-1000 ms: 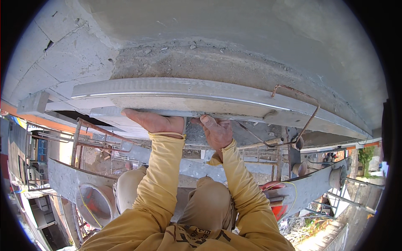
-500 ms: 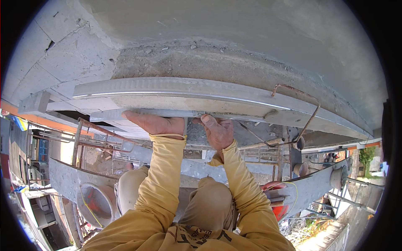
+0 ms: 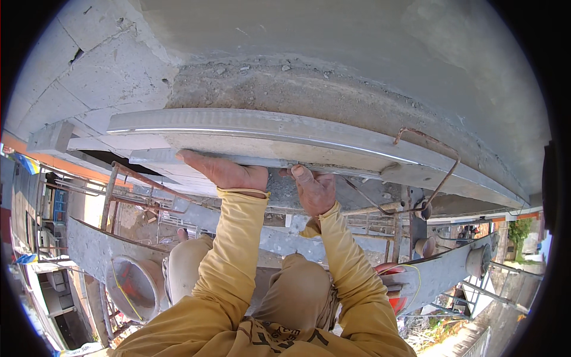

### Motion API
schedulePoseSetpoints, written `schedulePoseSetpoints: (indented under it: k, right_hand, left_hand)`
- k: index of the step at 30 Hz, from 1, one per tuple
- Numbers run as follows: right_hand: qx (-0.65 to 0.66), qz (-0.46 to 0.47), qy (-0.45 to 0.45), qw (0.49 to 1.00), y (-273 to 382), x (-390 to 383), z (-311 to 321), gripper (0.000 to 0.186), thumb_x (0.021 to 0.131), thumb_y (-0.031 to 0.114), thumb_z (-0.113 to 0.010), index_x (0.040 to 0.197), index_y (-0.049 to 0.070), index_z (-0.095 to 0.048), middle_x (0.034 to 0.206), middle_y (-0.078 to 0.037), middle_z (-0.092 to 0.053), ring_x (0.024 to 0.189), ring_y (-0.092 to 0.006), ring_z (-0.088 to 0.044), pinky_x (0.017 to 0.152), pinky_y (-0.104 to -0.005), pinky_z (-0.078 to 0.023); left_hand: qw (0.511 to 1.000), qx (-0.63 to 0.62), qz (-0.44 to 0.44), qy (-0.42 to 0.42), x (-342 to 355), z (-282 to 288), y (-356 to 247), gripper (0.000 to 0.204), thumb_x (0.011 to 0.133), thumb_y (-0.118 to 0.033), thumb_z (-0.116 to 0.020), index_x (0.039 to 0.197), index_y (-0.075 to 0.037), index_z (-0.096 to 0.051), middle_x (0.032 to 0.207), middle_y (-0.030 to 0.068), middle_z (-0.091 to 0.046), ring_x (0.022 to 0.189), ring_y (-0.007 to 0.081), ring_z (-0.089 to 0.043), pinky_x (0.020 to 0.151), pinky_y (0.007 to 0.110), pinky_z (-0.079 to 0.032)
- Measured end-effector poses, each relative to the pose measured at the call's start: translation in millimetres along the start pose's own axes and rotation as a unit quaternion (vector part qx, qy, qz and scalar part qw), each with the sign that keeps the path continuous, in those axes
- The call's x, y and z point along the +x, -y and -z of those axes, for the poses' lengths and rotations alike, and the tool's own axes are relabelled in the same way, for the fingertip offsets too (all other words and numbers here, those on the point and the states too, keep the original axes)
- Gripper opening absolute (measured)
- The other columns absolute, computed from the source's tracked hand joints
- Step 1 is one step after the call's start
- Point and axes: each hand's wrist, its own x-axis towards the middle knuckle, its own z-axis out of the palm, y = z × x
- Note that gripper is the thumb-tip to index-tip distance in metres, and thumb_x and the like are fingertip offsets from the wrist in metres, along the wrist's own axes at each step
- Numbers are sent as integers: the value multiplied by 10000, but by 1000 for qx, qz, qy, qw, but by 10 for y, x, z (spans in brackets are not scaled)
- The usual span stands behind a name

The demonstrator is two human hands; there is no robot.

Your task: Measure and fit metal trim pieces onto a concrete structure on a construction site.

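A long grey metal straightedge (image 3: 262,159) runs across in front of me, under the edge of a concrete ledge. My left hand (image 3: 229,174) presses along its lower side, one digit stretched out to the left; its other fingers are hidden. Just to the right, my right hand (image 3: 315,189) grips the same straightedge with a bent thumb in front, its fingers partly hidden. Dried mortar dusts the skin. Above both hands lies a second, longer metal profile (image 3: 267,124) along the ledge's edge.
Beyond the ledge rises a smooth grey rendered wall (image 3: 333,30), with pale blockwork (image 3: 101,77) at left. A bent rusty rod (image 3: 443,184) hooks over the profile at right. Below are scaffold tubes (image 3: 110,199), a bucket (image 3: 135,288), a red container (image 3: 395,285) and a drop to the ground.
Both hands and the straightedge sit slightly farther right in the picture, as the whole view has shifted a little. Their hold looks the same.
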Motion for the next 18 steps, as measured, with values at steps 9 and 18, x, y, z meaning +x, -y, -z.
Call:
schedulePoseSetpoints:
  k: [9, 18]
  right_hand:
    - [31, 4, 38, 999, -52, 15, 55, 318, 868, 150, -664, 1137, 4, -578, 1075, -122, -630, 990, -245, -611, 811, -427, -526]
    - [58, 6, 35, 998, -56, -4, 6, 286, 875, 144, -655, 1106, -11, -585, 1014, -131, -645, 913, -253, -639, 811, -425, -532]
  left_hand:
    - [1000, 12, 5, -1, -13, -19, -25, 710, 876, -708, -302, 1412, -242, -315, 1433, 36, -325, 1305, 259, -328, 1094, 460, -290]
    - [999, 35, -10, -14, 16, -15, -5, 697, 887, -691, -279, 1418, -240, -303, 1444, 37, -310, 1312, 259, -318, 1101, 463, -276]
